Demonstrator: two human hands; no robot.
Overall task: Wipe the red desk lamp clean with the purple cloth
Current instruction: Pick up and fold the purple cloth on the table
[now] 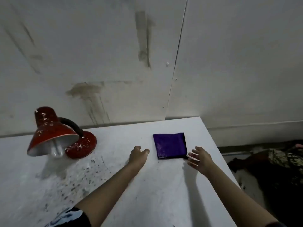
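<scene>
A stained white wall (114, 54) rises behind a white counter (147, 185), whose near left part is speckled with dark spots. To the right of the counter's edge, dark patterned fabric (278, 161) lies lower down.

On the counter's far left stands the red desk lamp (54, 128), its shade tipped down and forward over a white bulb, its round red base behind and to the right of the shade, and pale flecks scattered over both shade and base. A black bent neck joins them.

The purple cloth (170, 145) lies folded flat in a rough square near the counter's far right corner, well apart from the lamp.

Both bare forearms reach forward over the counter. The left hand (138, 155) sits just left of the cloth's near left corner, its grip loosely curled and holding nothing, not touching the cloth. The right hand (200, 158) hovers just beside the cloth's near right corner, fingers spread, its grip released and empty; the fingertips come close to the cloth's dark edge, though contact cannot be told.
</scene>
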